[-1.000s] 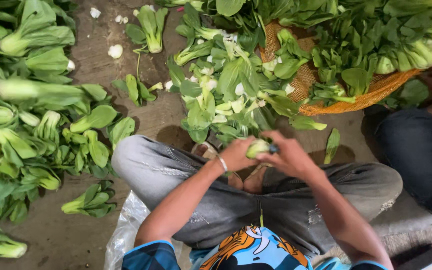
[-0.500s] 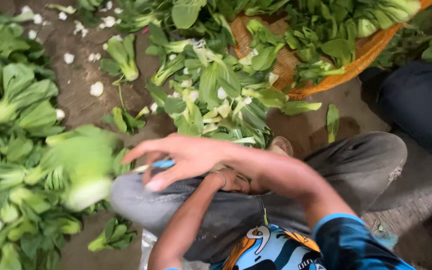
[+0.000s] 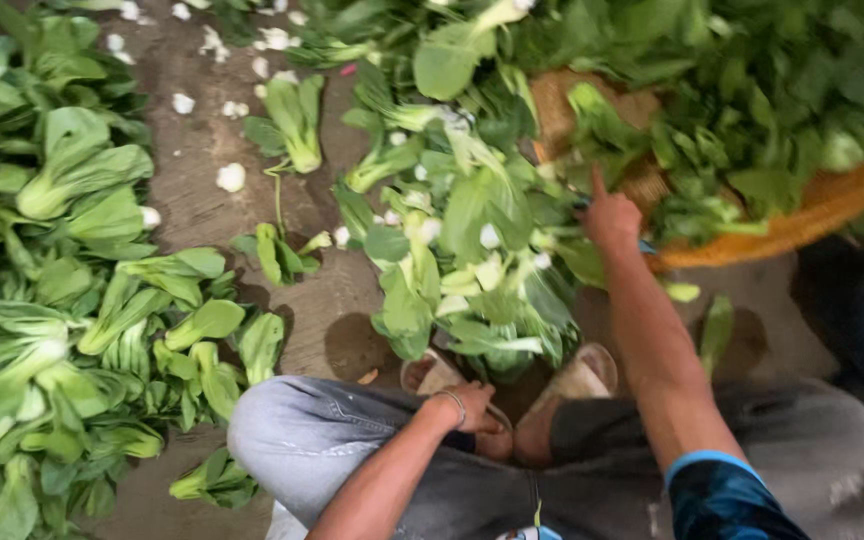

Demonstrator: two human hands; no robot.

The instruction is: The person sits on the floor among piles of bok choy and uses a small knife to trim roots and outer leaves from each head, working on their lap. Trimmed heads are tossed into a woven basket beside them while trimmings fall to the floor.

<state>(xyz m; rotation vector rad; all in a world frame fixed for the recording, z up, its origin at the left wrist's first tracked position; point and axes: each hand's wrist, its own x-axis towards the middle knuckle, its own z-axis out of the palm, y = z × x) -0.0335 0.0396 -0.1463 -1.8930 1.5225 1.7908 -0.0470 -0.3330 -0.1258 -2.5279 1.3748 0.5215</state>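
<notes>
1. At the left of the frame you have a heap of trimmed bok choy (image 3: 62,300).
2. White stem scraps (image 3: 230,177) dot the dirt floor (image 3: 202,205) at upper left.
3. Your sandals (image 3: 577,380) sit at bottom centre.

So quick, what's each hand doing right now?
Left hand: resting between the knees, fingers curled, nothing visibly held.
Right hand: stretched into the greens by the basket, forefinger out; whether it grips anything cannot be told.
</notes>
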